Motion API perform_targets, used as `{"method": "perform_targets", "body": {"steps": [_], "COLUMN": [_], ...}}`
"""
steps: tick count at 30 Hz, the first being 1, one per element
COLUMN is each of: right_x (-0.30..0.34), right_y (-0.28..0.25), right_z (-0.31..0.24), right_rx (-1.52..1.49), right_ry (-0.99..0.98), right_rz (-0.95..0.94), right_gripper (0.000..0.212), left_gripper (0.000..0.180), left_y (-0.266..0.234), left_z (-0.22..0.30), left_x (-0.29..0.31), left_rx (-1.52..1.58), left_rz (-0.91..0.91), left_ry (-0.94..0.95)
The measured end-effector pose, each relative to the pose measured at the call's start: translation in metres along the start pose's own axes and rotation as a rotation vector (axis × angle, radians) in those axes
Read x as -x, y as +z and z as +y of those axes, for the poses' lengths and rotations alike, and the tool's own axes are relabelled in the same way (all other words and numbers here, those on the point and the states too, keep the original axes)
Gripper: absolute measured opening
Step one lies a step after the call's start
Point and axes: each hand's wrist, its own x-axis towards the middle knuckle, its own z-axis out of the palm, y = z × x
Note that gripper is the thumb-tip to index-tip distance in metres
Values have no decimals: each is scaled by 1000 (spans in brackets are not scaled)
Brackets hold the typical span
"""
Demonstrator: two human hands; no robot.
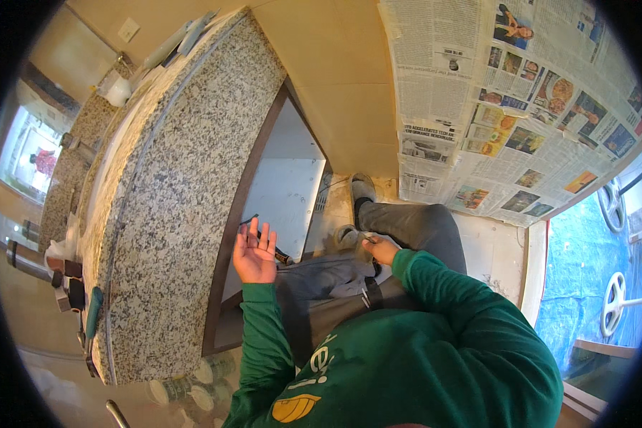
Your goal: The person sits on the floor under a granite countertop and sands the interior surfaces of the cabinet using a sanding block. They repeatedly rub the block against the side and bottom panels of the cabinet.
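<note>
My left hand [255, 255] is raised palm up, fingers apart, in front of an open cabinet [282, 192] with a white interior under the granite counter. Behind its fingers shows a dark, slim object [284, 257], partly hidden, whose kind I cannot make out. Above my bent legs, my right hand [382, 250] is closed, thumb and fingers together. Whatever it holds is too small or too hidden to name. A grey shoe [364, 187] is on my far foot, beyond the right hand.
The speckled granite counter [192, 143] rises close at my left, with tools [93, 314] along its edge. Newspaper sheets [471, 107] cover a panel at the right. Beyond it are blue sheeting [578, 257] and white wheels [612, 303]. Several jars [207, 378] stand at the lower left.
</note>
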Motion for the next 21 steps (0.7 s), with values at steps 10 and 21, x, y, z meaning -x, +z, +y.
{"method": "perform_targets", "body": {"steps": [10,21], "right_x": [-3,0], "right_y": [1,-1], "right_z": [13,11], "right_rx": [-144,-160], "right_ry": [16,-39], "right_rz": [58,99], "right_gripper": [67,51], "left_gripper": [54,60], "left_y": [0,0], "left_z": [3,-17], "left_x": [-49,-81], "left_rx": [-95,-277], "left_rz": [37,146], "left_ry": [-28,24]}}
